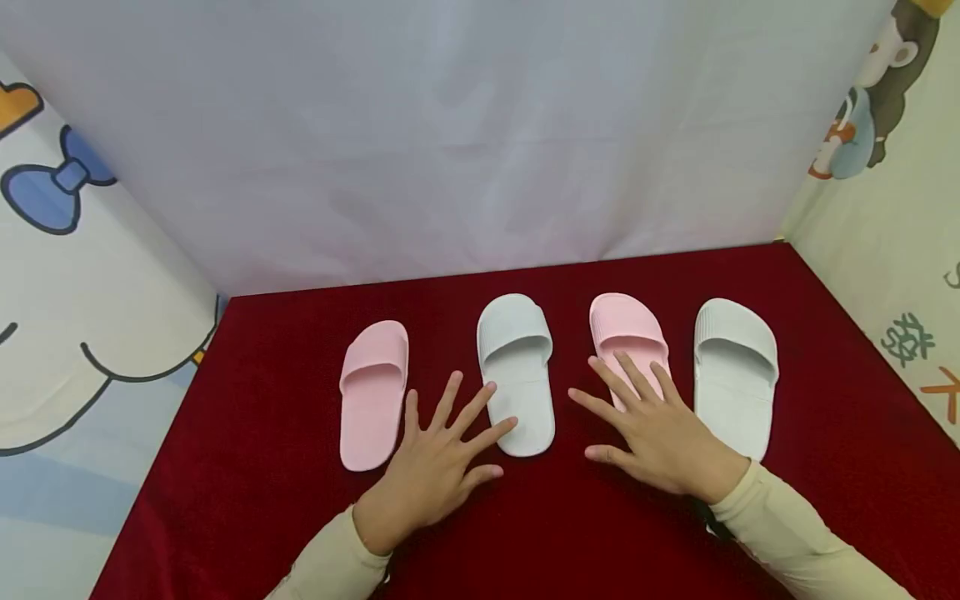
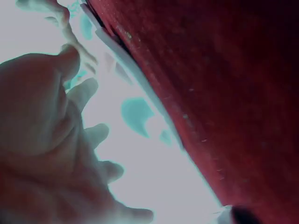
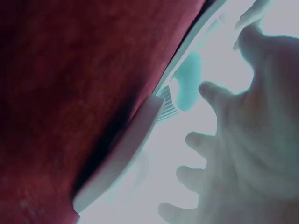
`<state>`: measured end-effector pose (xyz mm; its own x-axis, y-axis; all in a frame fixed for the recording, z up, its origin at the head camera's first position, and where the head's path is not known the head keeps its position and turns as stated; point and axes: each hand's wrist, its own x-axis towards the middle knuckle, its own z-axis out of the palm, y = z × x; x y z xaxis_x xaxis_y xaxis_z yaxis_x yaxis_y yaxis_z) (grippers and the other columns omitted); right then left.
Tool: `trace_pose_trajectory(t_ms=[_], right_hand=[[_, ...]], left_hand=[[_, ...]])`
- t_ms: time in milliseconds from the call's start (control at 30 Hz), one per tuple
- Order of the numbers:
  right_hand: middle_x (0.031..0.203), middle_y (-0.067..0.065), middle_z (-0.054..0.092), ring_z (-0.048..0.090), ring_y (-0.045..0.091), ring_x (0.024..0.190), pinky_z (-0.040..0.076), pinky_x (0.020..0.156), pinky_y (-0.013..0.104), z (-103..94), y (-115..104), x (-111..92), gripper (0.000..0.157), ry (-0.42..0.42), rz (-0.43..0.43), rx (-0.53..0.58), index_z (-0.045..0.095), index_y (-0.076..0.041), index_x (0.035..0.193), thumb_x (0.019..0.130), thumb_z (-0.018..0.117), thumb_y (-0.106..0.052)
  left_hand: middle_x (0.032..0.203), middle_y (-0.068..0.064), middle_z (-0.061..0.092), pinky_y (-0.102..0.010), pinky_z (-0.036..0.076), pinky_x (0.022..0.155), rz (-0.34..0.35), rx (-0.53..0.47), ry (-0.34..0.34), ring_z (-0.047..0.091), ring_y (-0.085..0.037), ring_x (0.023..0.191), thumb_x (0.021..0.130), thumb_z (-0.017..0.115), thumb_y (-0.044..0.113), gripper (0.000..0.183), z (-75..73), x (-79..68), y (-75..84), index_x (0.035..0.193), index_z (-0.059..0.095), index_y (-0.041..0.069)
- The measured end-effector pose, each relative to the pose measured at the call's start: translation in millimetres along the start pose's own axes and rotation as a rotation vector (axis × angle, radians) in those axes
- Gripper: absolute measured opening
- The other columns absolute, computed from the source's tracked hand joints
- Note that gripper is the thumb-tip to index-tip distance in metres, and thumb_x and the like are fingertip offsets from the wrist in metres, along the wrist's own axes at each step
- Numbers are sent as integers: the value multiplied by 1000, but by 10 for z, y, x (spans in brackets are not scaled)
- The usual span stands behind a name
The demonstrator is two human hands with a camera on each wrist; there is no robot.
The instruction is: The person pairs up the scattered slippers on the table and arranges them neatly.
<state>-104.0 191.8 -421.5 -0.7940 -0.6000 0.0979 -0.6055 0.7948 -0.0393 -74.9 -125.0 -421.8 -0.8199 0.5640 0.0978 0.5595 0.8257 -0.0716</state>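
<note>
Spread fingers mark my left hand (image 1: 431, 467), which hovers between a pink slipper (image 1: 371, 408) on the far left and a white slipper (image 1: 521, 396); its fingertips overlap the white one in the head view. My right hand (image 1: 660, 433), fingers also spread, covers the heel part of a second pink slipper (image 1: 628, 317). Just right of it lies another white slipper (image 1: 735, 383). All the slippers lie sole down with toes pointing away from me. In the left wrist view the palm (image 2: 37, 121) holds nothing, and likewise the palm (image 3: 261, 126) in the right wrist view.
A dark red cloth (image 1: 525, 533) covers the table under the slippers. Behind its far edge hangs a pale curtain (image 1: 487, 150). Cartoon-printed walls stand at the left (image 1: 90, 317) and right (image 1: 885, 275).
</note>
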Motion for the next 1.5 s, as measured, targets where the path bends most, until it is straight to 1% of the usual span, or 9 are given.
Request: trace_pose_trajectory(t_ms=[167,333,533,700,867,1100,1300,1367,1500], right_hand=[[163,10,29,23,38,151,23,117,61,-76,179,77,65,60,-20,-11,41,-29,152,94,58,-54],[163,10,28,21,40,151,25,115,61,-160,370,217,63,41,13,2,40,-28,152,95,59,-48],[164,12,24,17,41,152,25,113,64,-200,566,392,60,10,65,26,40,-26,152,98,57,-46],[165,14,22,15,43,152,23,114,65,-204,680,513,53,-37,106,57,37,-26,153,104,47,-42],[165,16,19,14,46,151,23,114,66,-203,793,620,53,-81,140,77,35,-22,154,106,41,-42],[163,22,23,20,49,149,25,113,68,-162,912,676,54,-133,164,113,30,-20,156,107,36,-41],[156,23,36,42,50,138,32,107,67,-147,947,712,51,-133,124,140,32,-19,155,108,36,-38],[155,24,38,44,50,136,34,106,67,-149,943,713,50,-130,116,150,35,-19,154,108,37,-37],[154,25,39,44,50,136,36,104,67,-160,932,706,48,-124,107,169,37,-18,152,107,39,-37]], left_hand=[[168,1,16,-77,22,109,-36,-49,18,11,-38,155,98,47,59,57,-58,64,-191,151,37,44],[169,-1,12,-77,17,110,-143,-96,1,3,-38,156,99,50,53,57,-164,125,-565,153,36,39],[169,-4,6,-77,9,113,-228,-167,-76,-5,-39,155,102,48,47,57,-163,227,-1018,155,32,35],[169,-6,3,-77,5,112,-284,-226,-148,-7,-42,154,104,44,45,55,-84,263,-1277,156,28,36],[169,-10,4,-78,7,111,-303,-269,-182,-5,-44,154,107,39,40,52,-10,269,-1408,157,27,35],[168,-15,8,-79,11,110,-298,-356,-221,3,-48,152,108,32,36,49,33,284,-1472,157,28,30],[163,-20,19,-78,27,105,-245,-406,-174,17,-48,150,107,39,32,48,82,235,-1556,153,36,21],[162,-22,21,-77,30,103,-223,-446,-156,19,-48,148,106,42,28,48,83,215,-1591,152,38,17],[159,-27,25,-74,28,108,-190,-517,-129,24,-50,146,104,48,19,47,65,176,-1641,150,41,12]])
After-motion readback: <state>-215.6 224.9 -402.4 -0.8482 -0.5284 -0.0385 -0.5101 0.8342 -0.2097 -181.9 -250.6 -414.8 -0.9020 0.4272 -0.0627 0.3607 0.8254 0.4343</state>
